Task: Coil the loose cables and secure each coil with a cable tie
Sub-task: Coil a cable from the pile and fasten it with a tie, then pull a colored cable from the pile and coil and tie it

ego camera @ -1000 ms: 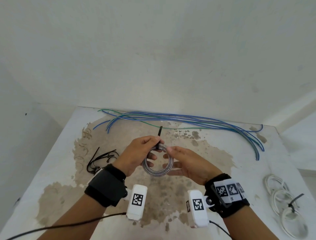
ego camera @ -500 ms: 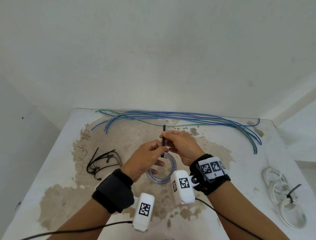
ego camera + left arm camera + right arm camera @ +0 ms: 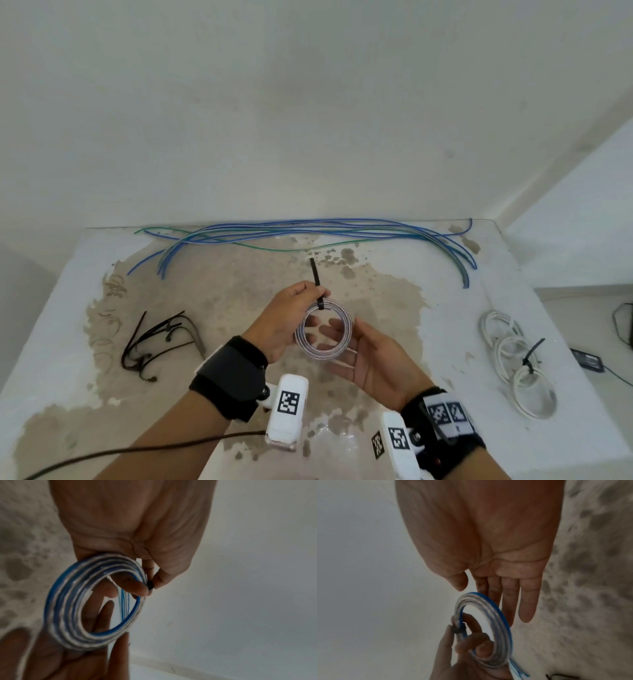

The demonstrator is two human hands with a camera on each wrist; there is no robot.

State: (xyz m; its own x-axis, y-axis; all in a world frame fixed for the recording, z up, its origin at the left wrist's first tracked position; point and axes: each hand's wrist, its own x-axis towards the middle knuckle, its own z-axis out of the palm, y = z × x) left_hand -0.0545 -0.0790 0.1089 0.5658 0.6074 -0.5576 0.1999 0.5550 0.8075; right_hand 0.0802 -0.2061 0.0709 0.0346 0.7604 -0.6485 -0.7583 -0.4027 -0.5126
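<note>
Withdrawn from the tie tail since 0.5 s ago: right hand (image 3: 373,363), now flat and spread beside the coil (image 3: 323,330). Coil pinched at its cable tie (image 3: 317,284) by left hand (image 3: 287,322), above the table (image 3: 68,308). Advised: tail pulled snug, turns kept aligned.

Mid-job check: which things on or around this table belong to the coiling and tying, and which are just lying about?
Belongs to the job:
- blue-and-white coiled cable, pinched by left hand; right hand open beside it
- black cable tie on that coil
- loose blue and green cables
- spare black cable ties
- tied white cable coils

Lying about:
- small dark device off the table's right
</note>
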